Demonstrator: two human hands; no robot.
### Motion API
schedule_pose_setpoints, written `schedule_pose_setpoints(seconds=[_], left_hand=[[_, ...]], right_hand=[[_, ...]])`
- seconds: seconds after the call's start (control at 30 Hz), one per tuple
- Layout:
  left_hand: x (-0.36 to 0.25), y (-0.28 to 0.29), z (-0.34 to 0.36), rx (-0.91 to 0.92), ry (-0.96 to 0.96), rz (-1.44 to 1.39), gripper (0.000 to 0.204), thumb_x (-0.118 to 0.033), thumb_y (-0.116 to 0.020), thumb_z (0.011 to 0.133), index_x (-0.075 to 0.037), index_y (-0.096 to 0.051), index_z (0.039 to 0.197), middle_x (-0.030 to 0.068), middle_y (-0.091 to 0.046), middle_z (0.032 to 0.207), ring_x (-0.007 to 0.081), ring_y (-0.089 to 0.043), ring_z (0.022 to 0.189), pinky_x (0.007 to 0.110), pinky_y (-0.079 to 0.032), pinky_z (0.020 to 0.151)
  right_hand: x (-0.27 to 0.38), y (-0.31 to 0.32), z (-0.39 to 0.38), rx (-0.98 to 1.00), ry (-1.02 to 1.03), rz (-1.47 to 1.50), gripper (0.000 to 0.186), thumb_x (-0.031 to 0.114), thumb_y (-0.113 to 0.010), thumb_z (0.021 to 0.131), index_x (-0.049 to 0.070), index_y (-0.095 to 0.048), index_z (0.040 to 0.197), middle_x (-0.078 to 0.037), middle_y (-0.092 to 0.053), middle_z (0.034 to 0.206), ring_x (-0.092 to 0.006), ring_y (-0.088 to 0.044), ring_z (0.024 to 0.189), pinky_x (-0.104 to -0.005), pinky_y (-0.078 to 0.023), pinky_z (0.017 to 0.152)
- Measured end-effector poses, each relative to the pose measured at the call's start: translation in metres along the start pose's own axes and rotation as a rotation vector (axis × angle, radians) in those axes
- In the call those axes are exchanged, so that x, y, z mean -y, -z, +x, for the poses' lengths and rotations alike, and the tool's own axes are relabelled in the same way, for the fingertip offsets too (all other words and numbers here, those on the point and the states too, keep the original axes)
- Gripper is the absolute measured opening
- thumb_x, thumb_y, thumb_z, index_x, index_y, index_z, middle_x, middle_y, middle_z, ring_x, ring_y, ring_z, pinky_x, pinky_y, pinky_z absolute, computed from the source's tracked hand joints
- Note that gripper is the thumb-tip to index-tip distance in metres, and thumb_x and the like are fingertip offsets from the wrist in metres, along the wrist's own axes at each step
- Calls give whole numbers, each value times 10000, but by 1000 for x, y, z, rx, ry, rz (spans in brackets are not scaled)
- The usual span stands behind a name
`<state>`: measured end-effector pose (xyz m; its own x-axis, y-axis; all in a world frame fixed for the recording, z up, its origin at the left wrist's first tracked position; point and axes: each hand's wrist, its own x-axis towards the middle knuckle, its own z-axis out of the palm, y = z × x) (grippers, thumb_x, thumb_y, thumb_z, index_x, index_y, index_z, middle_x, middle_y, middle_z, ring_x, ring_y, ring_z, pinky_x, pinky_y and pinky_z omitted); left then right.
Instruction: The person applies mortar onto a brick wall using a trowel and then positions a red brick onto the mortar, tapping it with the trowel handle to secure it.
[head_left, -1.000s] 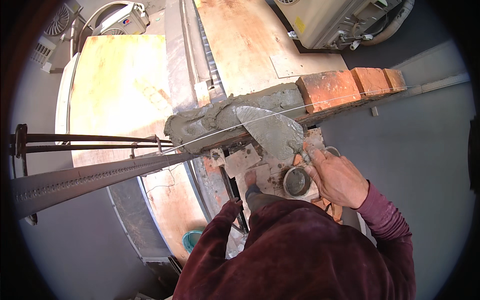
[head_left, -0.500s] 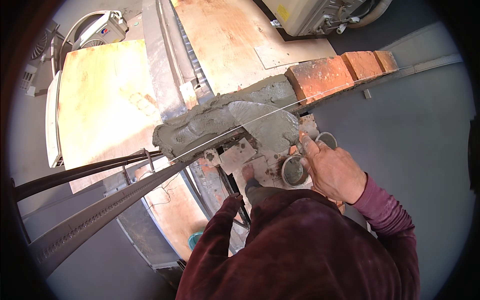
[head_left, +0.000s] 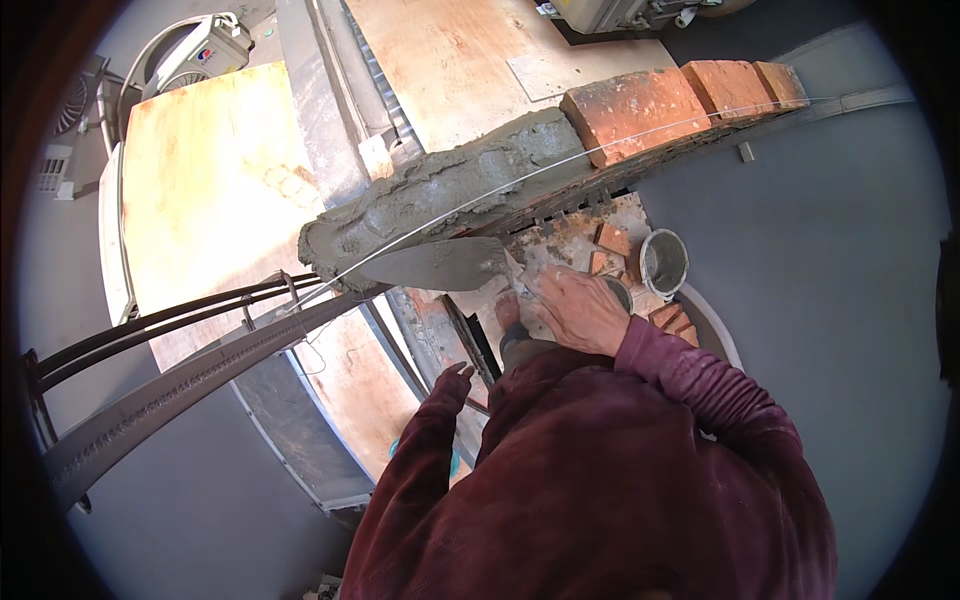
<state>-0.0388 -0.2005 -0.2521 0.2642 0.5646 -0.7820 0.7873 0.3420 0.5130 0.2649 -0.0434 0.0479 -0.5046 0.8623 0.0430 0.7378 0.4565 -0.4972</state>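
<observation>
My right hand [head_left: 580,308] is wrapped round the handle of a trowel. The trowel's blade [head_left: 435,265] is smeared with grey mortar and lies along the near edge of the wall, under a taut white string [head_left: 510,186]. A thick, ridged bed of wet mortar [head_left: 450,190] covers the wall's top, ending on the right against a row of orange bricks [head_left: 635,112]. Low beside my body hangs my left hand [head_left: 456,381], partly hidden by its sleeve. Its visible fingers are apart, with nothing seen in them.
Below the wall, a bucket [head_left: 663,262] stands near broken brick pieces [head_left: 612,238]; a second container is partly hidden by my right hand. A metal rail [head_left: 200,420] runs off to the lower left. Plywood sheets [head_left: 215,190] lie beyond the wall, near an air-conditioner unit [head_left: 205,55].
My right hand has moved left and toward my body with the trowel. The blade has left the middle of the mortar bed for the wall's near left edge. My left hand has lifted slightly.
</observation>
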Motion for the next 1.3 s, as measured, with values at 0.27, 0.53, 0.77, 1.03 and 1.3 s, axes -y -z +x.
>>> schedule_pose_setpoints(seconds=[0.27,0.53,0.77,1.03,1.3], left_hand=[[19,-15,-17,-111,240,-218,422,-416,-586,920,-188,-611,1275,205,-659,1140,272,-609,1136,328,-465,970],[-29,25,-18,-102,224,-128,418,-409,-516,958,-144,-602,1270,226,-641,1167,289,-610,1127,349,-446,991],[-33,15,9,-21,31,-116,368,-306,-462,972,-128,-617,1254,171,-619,1243,308,-563,1192,368,-434,1012],[-14,-30,34,-7,-333,369,280,-164,-482,891,-74,-656,1091,147,-679,1079,324,-637,1044,410,-500,930],[2,-62,21,-142,-293,253,302,-269,-420,919,-83,-656,946,153,-678,939,324,-660,932,424,-513,822]], right_hand=[[-77,-7,-20,-202,-127,-35,349,235,-537,929,0,-515,1187,-243,-583,1067,-408,-583,969,-469,-482,824],[-54,64,-97,-380,-311,-293,313,179,-655,851,17,-580,1108,-175,-584,975,-377,-598,864,-445,-478,687],[21,200,-53,-393,40,-541,467,-45,-739,651,9,-589,1090,-143,-603,892,-286,-583,695,-365,-467,589],[104,168,162,-43,386,-823,300,131,-580,828,-10,-573,1092,-77,-587,854,-201,-580,848,-364,-464,671],[131,127,208,525,385,-955,186,169,-579,898,29,-689,843,-94,-621,911,-212,-592,903,-358,-524,729]])
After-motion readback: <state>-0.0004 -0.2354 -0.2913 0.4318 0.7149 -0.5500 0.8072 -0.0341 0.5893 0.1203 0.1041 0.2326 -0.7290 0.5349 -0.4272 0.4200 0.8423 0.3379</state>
